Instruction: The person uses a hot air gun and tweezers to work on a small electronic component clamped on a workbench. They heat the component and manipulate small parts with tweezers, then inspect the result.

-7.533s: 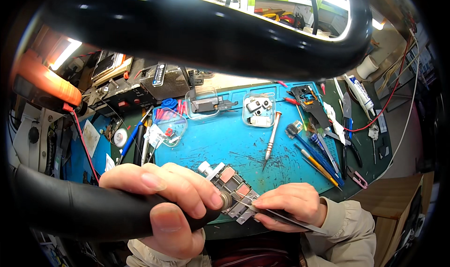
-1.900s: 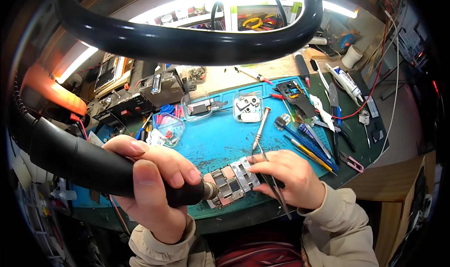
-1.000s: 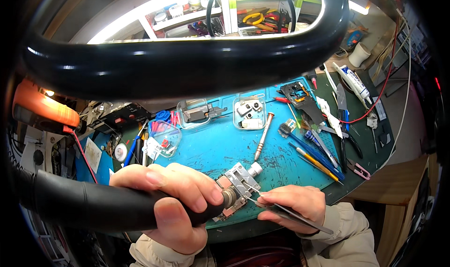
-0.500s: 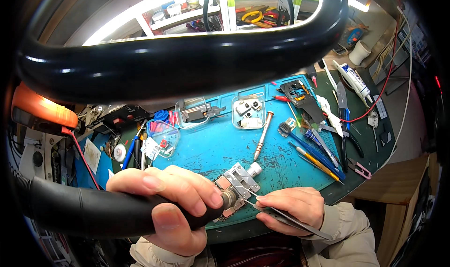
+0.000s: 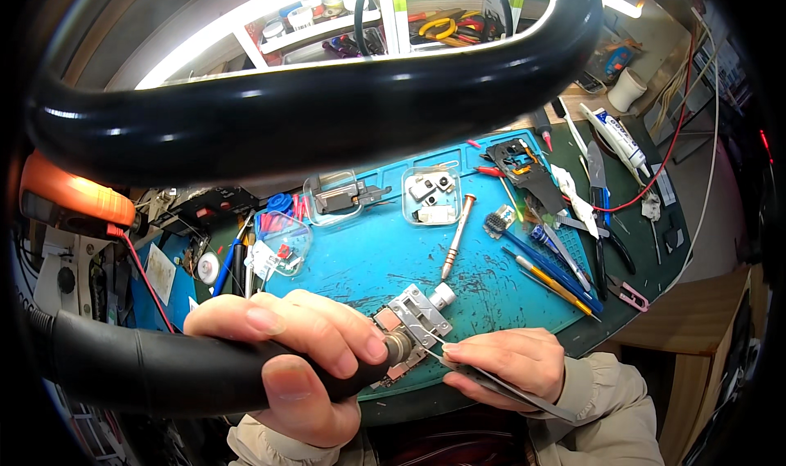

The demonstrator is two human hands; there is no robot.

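My left hand (image 5: 307,360) is closed round a hot air gun (image 5: 196,376), a thick black handle with a metal nozzle (image 5: 399,347) at its tip. The nozzle points at a circuit board (image 5: 386,319) with copper-coloured patches, partly hidden behind the nozzle and fingers. A silver metal clamp holder (image 5: 419,312) with a round knob (image 5: 443,295) grips the board. From the right, my right hand (image 5: 512,360) pinches metal tweezers (image 5: 499,382). Their slightly parted tips are at the board's right side, by the holder; whether they touch it I cannot tell.
A blue work mat (image 5: 352,261) lies under the holder. On it are a screwdriver (image 5: 457,237), a clear box of small parts (image 5: 431,196), and brushes (image 5: 557,282). An orange multimeter (image 5: 74,192) stands left. A large black tube (image 5: 311,114) crosses the upper view.
Hardly anything differs. The view has shifted very slightly, and both hands keep their hold on the hot air gun and the tweezers at the board.
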